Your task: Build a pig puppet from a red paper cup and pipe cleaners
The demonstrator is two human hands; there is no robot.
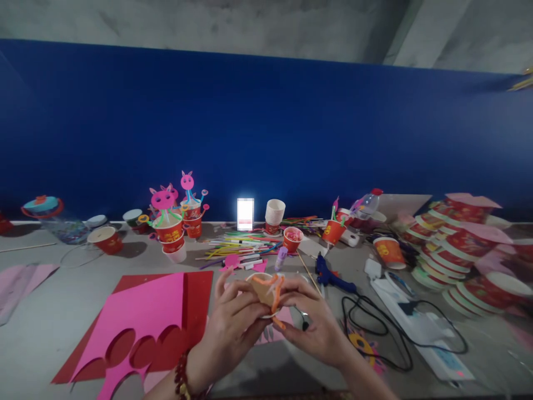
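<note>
Head view: left hand around cup, right hand around orange strip, red cups' lettering illegible

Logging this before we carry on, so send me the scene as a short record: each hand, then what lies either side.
left hand: holding a paper cup
right hand: at the orange pipe cleaner on the cup
left side: pink sheet with rounded cutouts, over a red sheet
right side: blue glue gun, white power strip
far right: stacked cups
</note>
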